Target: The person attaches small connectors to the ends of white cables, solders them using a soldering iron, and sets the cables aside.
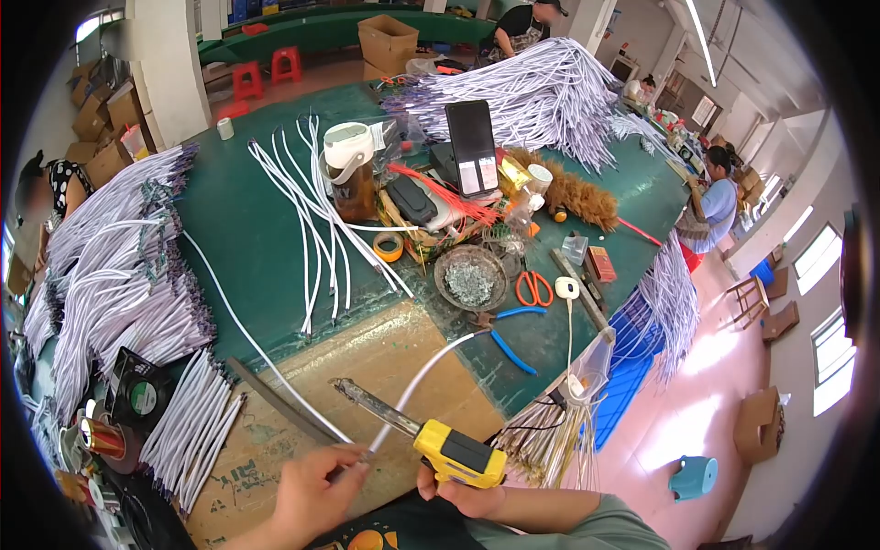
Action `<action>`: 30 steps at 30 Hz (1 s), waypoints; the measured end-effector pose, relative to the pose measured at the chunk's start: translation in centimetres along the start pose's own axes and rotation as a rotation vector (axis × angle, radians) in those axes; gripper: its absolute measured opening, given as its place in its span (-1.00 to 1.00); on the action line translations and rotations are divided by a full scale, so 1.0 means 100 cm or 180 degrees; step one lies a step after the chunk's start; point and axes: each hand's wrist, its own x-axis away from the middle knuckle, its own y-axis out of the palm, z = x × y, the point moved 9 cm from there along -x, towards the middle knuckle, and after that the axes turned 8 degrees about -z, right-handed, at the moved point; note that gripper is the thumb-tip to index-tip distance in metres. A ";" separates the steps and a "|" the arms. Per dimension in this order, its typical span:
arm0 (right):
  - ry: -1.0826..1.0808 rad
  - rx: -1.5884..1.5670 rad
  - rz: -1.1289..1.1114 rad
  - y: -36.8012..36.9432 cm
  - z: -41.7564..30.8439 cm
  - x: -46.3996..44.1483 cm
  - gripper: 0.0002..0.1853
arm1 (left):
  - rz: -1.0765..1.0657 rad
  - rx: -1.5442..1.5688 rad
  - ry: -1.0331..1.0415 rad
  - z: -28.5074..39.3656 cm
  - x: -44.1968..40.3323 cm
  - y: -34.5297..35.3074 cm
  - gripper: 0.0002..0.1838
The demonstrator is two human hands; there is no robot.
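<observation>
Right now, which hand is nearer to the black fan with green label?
Left. The left hand is to the right of the black fan; the right hand is farther right, holding the yellow tool.

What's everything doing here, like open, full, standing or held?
Yellow tool: held in the right hand
White cord: pinched by the left hand
Blue-handled pliers: handles spread apart
Phone: upright, screen lit
Round dish: holding small pieces
Jug: standing upright
Cardboard box: top open
Orange-handled scissors: lying flat, blades unclear

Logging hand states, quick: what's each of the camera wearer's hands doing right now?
Left hand: closed, apparently pinching white cord.
Right hand: closed, holding the yellow-and-black tool.
</observation>
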 end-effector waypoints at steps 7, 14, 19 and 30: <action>-0.0221 0.0459 -0.0373 0.018 -0.037 -0.030 -0.53 | -0.0590 0.2548 -0.1129 -0.025 0.016 0.024 -0.85; 0.0081 -0.0282 -0.0163 0.011 0.000 -0.076 -0.34 | 0.0426 0.1201 -0.1362 -0.088 -0.006 -0.033 -0.87; 0.0485 -0.0580 -0.0015 0.033 0.022 -0.059 -0.25 | 0.0541 0.0925 -0.1204 -0.094 -0.002 -0.042 -0.88; 0.0853 -0.1110 -0.0224 0.045 0.024 -0.041 -0.28 | 0.0600 0.0412 -0.1149 -0.096 0.002 -0.045 -0.79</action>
